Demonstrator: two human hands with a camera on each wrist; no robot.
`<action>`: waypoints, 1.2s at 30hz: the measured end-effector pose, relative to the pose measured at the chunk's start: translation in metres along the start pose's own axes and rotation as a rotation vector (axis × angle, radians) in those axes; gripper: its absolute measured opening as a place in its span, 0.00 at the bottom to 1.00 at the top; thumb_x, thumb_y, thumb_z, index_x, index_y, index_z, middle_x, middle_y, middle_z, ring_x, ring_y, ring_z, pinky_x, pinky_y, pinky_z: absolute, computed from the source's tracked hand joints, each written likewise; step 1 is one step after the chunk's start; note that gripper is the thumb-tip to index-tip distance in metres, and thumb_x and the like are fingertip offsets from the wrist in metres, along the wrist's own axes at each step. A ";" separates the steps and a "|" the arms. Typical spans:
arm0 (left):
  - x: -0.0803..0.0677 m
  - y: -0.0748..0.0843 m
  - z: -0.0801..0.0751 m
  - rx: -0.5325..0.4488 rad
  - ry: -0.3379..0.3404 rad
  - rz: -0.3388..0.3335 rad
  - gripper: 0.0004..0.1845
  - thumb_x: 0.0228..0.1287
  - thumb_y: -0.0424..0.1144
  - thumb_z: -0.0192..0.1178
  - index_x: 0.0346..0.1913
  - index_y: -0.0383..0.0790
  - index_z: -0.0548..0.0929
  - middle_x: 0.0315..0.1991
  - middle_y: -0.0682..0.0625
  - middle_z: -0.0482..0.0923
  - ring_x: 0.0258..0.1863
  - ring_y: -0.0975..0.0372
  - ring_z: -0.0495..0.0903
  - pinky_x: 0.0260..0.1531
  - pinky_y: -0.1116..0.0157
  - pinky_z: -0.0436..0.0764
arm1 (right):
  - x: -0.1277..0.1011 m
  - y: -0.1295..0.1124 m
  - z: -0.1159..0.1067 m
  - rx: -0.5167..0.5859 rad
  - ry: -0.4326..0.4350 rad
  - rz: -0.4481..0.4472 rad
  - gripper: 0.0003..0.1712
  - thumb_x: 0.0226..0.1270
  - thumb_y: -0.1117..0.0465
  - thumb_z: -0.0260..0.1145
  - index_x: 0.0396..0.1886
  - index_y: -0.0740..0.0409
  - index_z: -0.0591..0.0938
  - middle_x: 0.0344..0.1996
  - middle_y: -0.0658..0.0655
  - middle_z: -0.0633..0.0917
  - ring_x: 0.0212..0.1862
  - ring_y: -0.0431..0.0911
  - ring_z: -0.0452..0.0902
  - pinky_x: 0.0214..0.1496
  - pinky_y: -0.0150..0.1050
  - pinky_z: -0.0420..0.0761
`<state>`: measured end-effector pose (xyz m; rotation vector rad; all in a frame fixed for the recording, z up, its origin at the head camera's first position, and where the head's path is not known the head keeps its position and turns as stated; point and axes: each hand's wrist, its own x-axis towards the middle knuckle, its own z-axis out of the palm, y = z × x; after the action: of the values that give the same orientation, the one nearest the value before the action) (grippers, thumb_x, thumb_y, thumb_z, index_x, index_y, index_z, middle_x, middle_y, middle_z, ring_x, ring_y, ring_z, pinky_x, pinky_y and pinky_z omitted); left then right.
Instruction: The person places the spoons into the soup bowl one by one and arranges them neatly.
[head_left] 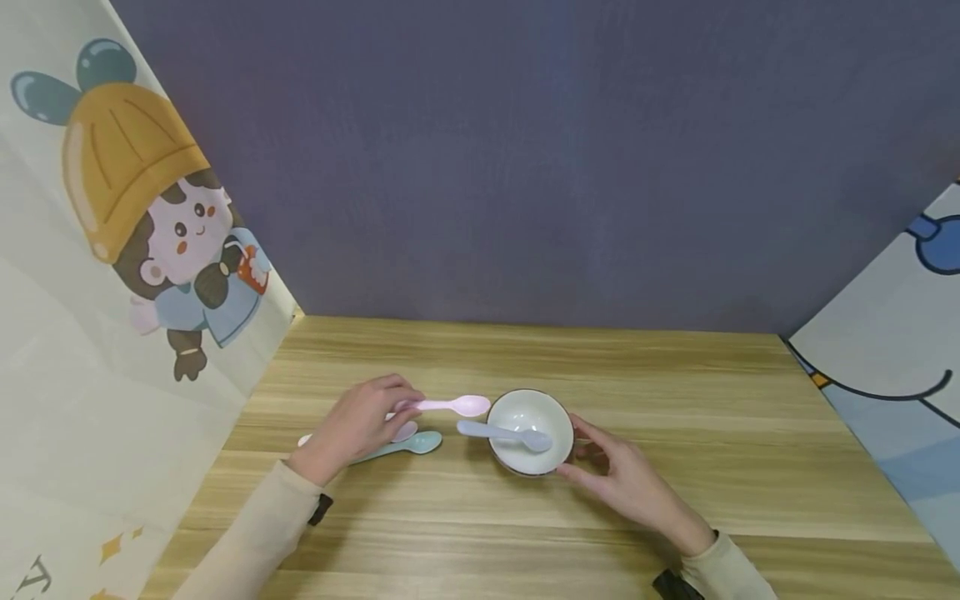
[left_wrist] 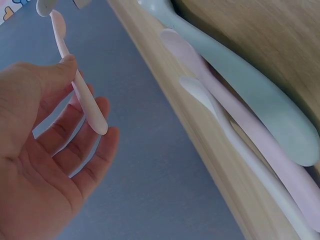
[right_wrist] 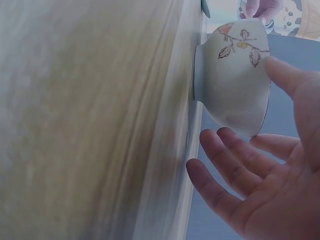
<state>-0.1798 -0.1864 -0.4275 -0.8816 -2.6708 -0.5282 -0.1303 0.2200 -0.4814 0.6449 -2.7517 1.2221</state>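
Observation:
My left hand [head_left: 367, 417] pinches a pink spoon [head_left: 468, 406] by its handle, the spoon's head pointing right toward the bowl's rim. In the left wrist view the held spoon's handle end reaches past the fingers. A white bowl [head_left: 521, 462] with a dark rim stands upright on the table. Leaf and fruit drawings [right_wrist: 241, 45] decorate its outside. Across the bowl lies a pale blue spoon [head_left: 495, 432], its head inside and its handle over the left rim. My right hand [head_left: 626, 479] holds the bowl's right side between thumb and forefinger, other fingers spread beneath.
Under and beside the left hand lie a teal spoon [left_wrist: 250, 70], a lilac spoon [left_wrist: 235, 105] and a white spoon [left_wrist: 240, 142] on the wooden table [head_left: 480, 542]. A dark blue-grey panel [head_left: 480, 167] rises behind the table; printed panels [head_left: 75, 400] flank it.

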 end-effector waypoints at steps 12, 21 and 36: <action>0.008 0.005 0.001 -0.015 -0.004 0.009 0.08 0.71 0.40 0.72 0.49 0.46 0.93 0.44 0.54 0.90 0.39 0.64 0.87 0.43 0.59 0.87 | 0.002 -0.001 0.002 0.037 -0.013 -0.038 0.49 0.66 0.51 0.80 0.82 0.57 0.68 0.59 0.52 0.89 0.49 0.40 0.90 0.53 0.45 0.90; 0.014 0.010 0.002 -0.009 -0.043 0.018 0.08 0.72 0.40 0.71 0.50 0.45 0.93 0.45 0.53 0.90 0.40 0.63 0.87 0.44 0.59 0.88 | 0.004 -0.006 0.003 -0.021 -0.011 0.001 0.51 0.64 0.46 0.81 0.81 0.57 0.69 0.61 0.55 0.88 0.48 0.43 0.91 0.51 0.44 0.89; 0.019 0.020 0.003 -0.006 -0.051 0.047 0.09 0.71 0.41 0.71 0.50 0.45 0.93 0.45 0.53 0.91 0.42 0.61 0.89 0.45 0.60 0.89 | 0.005 -0.007 0.005 -0.024 -0.017 0.038 0.55 0.62 0.44 0.82 0.80 0.64 0.68 0.56 0.54 0.90 0.47 0.48 0.91 0.47 0.38 0.87</action>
<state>-0.1830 -0.1606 -0.4179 -0.9691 -2.6882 -0.5092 -0.1317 0.2100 -0.4785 0.6067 -2.8002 1.1944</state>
